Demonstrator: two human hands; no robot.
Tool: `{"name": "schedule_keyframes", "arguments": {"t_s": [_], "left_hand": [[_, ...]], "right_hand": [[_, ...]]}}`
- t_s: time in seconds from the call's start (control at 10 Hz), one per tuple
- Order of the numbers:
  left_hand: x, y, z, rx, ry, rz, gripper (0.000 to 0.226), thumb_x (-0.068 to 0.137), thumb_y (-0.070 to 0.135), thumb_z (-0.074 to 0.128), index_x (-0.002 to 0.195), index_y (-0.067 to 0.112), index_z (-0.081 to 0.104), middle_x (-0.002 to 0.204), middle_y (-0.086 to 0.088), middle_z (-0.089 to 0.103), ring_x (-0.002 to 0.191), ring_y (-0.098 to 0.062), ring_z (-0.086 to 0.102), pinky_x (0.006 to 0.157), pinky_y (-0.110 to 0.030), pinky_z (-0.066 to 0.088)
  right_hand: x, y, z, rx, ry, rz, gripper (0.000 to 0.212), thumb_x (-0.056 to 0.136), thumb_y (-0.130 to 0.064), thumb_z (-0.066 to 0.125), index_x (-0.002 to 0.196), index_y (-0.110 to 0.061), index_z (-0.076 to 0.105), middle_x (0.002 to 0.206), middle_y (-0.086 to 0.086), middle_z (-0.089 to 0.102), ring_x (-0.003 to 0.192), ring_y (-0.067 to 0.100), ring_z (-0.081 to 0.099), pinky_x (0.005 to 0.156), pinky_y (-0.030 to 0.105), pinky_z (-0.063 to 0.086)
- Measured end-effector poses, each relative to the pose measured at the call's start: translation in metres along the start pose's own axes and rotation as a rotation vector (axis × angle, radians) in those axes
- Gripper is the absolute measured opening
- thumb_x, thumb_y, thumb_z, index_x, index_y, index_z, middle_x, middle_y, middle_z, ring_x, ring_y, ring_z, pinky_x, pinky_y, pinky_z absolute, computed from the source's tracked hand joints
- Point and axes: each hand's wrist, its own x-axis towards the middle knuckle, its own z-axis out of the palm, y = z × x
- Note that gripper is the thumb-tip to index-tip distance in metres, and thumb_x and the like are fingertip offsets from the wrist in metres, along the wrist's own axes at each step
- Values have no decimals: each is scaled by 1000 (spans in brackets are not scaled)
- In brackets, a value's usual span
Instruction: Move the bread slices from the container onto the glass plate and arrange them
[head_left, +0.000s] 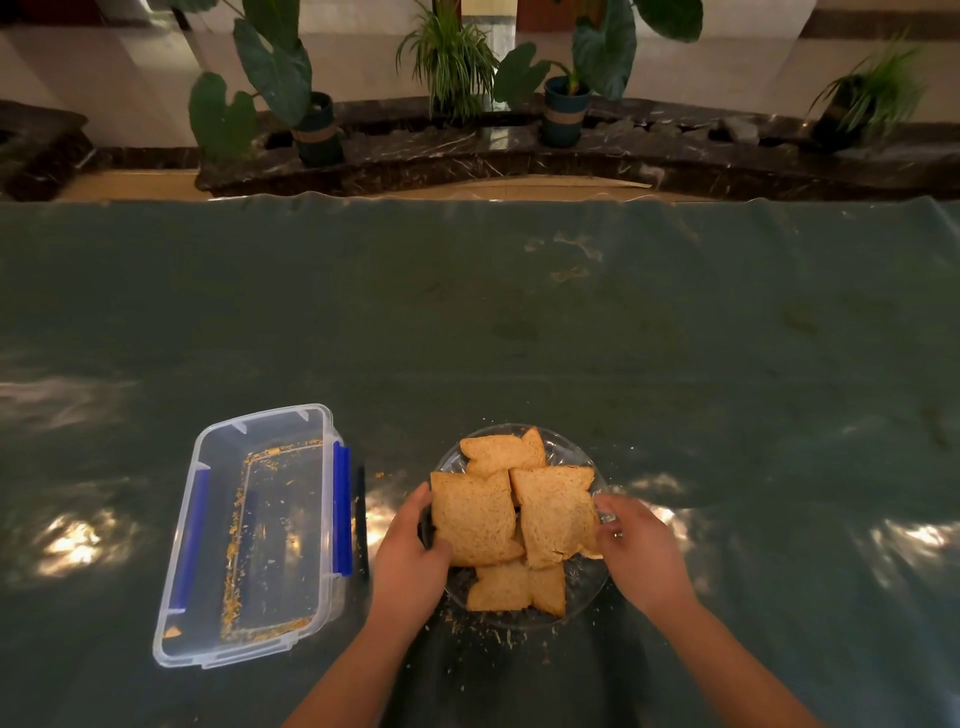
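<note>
Several brown bread slices (475, 514) lie overlapping on a round glass plate (566, 452) near the table's front middle. My left hand (410, 561) touches the left edge of the left top slice, fingers curled at the plate's rim. My right hand (636, 545) pinches the right edge of the right top slice (556, 512). To the left stands the clear plastic container (208, 519) with blue clips, holding only crumbs.
The table (519, 322) wears a dark green cover under shiny clear plastic. Crumbs are scattered around the plate's front. Beyond the far edge, potted plants (566, 104) stand on a dark marble ledge.
</note>
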Motion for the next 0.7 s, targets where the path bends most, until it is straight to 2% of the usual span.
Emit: {"name": "schedule_keyframes", "arguments": {"t_s": [0.1,0.2,0.3,0.4,0.5,0.6,0.7], "left_hand": [[1,0,-1,-6,-3,-19,63,88,8,61,142,35,42,128,21,50,118,-1,45,98,-31,42],[-1,2,-4,1,15,-26,64,87,7,62,142,33,42,129,19,50,119,-2,44,98,-31,41],[-4,9,-7,46,36,-4,66,86,8,61,144,31,40,132,15,51,123,-7,46,98,-30,43],[-3,19,-12,98,50,24,67,86,9,60,146,28,38,142,6,49,130,-15,45,104,-38,43],[2,40,-20,171,54,105,65,86,11,61,145,28,41,145,1,47,123,-13,49,102,-34,43],[3,60,-26,191,52,178,63,86,12,61,144,27,43,145,1,48,108,-4,51,98,-30,43],[13,105,-42,229,116,276,60,87,14,60,144,24,44,144,-3,49,109,-10,52,96,-28,40]], "right_hand": [[-2,-1,1,24,0,5,33,87,-8,56,116,-21,63,113,2,66,74,-4,57,67,16,44],[-2,-1,-3,26,12,9,32,87,-7,56,115,-19,63,113,2,66,79,1,59,68,15,44],[-3,-2,-9,45,32,25,32,87,-5,55,115,-17,63,113,4,67,90,12,63,78,24,47],[-4,-8,-15,47,35,-4,31,88,-5,52,114,-17,64,113,2,68,94,12,62,79,23,44],[-4,-28,-30,23,22,-92,31,88,-5,51,113,-19,65,112,-2,69,97,13,64,82,26,48],[-3,-49,-45,-8,44,-205,32,89,-7,54,116,-18,64,113,0,69,97,14,63,86,30,50],[2,-94,-75,-46,103,-373,31,90,-11,57,120,-15,62,116,2,67,102,17,63,92,37,52]]}}
